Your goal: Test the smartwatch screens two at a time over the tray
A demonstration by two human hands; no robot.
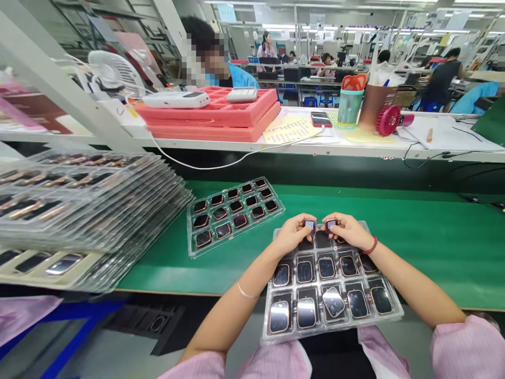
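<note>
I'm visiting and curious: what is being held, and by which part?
The left hand holds one watch-like device, the right hand a second device, each thumb over the lower front; the grip behind is partly hidden.

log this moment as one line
left hand: lit smartwatch | right hand: another lit smartwatch | beneath hands: clear smartwatch tray | to its left: second tray, on green surface

Holds two lit watches (310,225), one in the left hand (294,234), one in the right hand (349,231). On the near tray (337,327), counts five dark watches (357,303) in front, five next; cannot count the partly covered row behind. On the far tray (240,232), counts fifteen, three rows of five. On the shelf (284,149), counts one pink fan (389,120).
</note>
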